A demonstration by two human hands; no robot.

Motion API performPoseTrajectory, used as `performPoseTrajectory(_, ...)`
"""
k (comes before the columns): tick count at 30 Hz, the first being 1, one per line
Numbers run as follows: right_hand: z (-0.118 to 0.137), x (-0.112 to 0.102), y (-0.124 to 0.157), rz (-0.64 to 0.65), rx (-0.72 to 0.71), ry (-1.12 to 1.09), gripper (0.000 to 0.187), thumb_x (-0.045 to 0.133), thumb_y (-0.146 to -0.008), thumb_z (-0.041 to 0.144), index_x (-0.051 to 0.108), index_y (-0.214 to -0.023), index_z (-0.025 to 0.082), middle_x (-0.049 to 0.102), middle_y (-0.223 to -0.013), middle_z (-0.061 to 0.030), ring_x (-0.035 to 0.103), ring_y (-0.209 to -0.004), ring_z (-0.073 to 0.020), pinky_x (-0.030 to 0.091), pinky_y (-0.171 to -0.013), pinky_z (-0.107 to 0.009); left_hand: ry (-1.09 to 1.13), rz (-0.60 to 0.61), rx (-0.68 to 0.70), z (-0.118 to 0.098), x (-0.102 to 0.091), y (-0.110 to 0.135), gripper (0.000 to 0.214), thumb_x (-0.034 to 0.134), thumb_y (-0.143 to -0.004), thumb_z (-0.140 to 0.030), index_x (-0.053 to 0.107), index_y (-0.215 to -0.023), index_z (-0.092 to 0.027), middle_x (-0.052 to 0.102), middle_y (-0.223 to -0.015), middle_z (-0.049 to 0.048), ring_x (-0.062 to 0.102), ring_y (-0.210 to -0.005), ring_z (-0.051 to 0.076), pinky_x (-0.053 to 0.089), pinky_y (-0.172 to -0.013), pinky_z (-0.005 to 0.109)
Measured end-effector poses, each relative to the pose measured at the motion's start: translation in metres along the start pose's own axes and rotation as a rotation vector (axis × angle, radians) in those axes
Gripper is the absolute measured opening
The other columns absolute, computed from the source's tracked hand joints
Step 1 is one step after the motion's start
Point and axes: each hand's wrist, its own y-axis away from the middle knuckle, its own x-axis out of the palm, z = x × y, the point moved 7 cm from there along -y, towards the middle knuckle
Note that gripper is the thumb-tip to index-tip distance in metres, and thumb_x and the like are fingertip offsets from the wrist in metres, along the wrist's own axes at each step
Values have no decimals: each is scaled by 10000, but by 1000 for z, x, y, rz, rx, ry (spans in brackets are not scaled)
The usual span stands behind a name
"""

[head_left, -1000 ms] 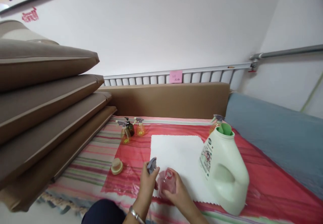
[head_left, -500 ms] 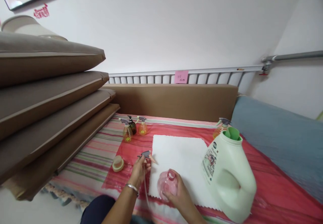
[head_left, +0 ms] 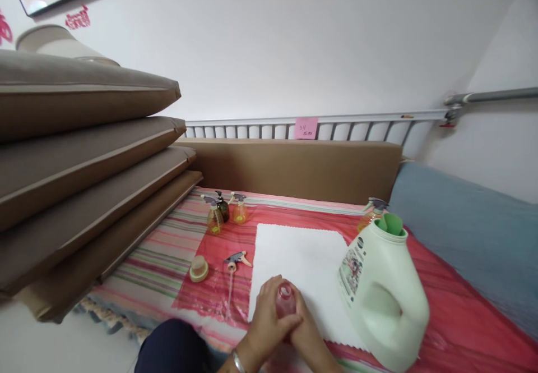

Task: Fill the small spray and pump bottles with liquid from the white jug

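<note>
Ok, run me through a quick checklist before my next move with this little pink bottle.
1. Grip: left hand and right hand closed around the pink bottle: ok.
2. Bottle neck upright and uncovered: ok.
3. Bottle over the white cloth: ok.
4. Spray head lying on the red sheet, apart from both hands: ok.
5. Detergent jug upright, spout uncapped: ok.
6. Liquid level inside the bottle: cannot tell.

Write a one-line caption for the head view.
Left hand and right hand clasp a pink bottle over a white cloth beside a jug.
</note>
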Motion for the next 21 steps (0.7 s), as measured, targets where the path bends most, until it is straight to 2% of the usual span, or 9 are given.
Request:
performPoseTrajectory(3,4,-17,14,42,-2,60,693,601,-636,238,411,-1297,153,482,-1355,-159,444,-1251,-293,327,-1072,-466,-52,-69,17,2,2,-1,485,663,-678,-187,550,-1150,-171,582,-1197,127,505,-1156,274,349,-1046,451)
performPoseTrajectory(6,23,-69,37,-15,-77,165,474,603,-701,289,571,-1172,240,574,-1278,-87,495,-1204,-289,354,-1061,-458,-60,-102,41,9,-2,-4,468,641,-688,-186,541,-1145,-172,586,-1171,121,521,-1134,268,369,-1030,457)
performPoseTrajectory(7,33,-94,45,-94,-113,207,380,577,-750,330,605,-1123,261,605,-1235,-76,524,-1170,-282,381,-1040,-445,-61,-113,54,10,-2,-4,464,639,-687,-189,542,-1141,-177,587,-1167,117,522,-1131,270,373,-1027,461)
performPoseTrajectory(9,55,-157,62,-408,-154,266,333,545,-792,412,609,-1083,262,621,-1191,-80,539,-1137,-284,393,-1022,-438,-59,-133,72,14,-3,-4,476,641,-673,-186,544,-1139,-187,590,-1159,107,527,-1125,274,379,-1019,470)
performPoseTrajectory(11,65,-210,74,-650,-55,263,492,558,-767,495,530,-1174,220,567,-1248,-109,520,-1150,-303,394,-1006,-455,-58,-147,74,16,-2,-3,504,647,-649,-173,540,-1142,-188,592,-1153,101,531,-1117,276,382,-1016,476)
performPoseTrajectory(13,57,-243,76,-774,126,171,656,564,-722,577,453,-1239,190,508,-1313,-133,503,-1172,-311,417,-976,-433,-57,-146,72,17,-1,-3,530,652,-630,-160,533,-1146,-187,591,-1151,97,533,-1113,274,384,-1015,476)
performPoseTrajectory(16,33,-249,60,-673,315,52,698,585,-644,643,511,-1125,144,603,-1190,-159,576,-1070,-301,497,-838,-352,-61,-138,73,19,0,-2,561,663,-612,-155,524,-1155,-186,585,-1157,95,528,-1121,270,384,-1020,465)
performPoseTrajectory(18,19,-240,46,-555,354,37,597,614,-620,639,589,-953,144,701,-949,-124,643,-876,-286,519,-692,-323,-70,-149,65,19,0,0,584,669,-600,-157,513,-1162,-175,580,-1163,100,525,-1127,269,381,-1025,458)
performPoseTrajectory(21,11,-232,30,-474,363,53,470,616,-635,641,599,-717,179,681,-668,-37,608,-608,-221,457,-520,-287,-82,-163,48,18,-1,2,609,675,-584,-156,501,-1167,-166,578,-1164,107,523,-1128,271,375,-1030,454)
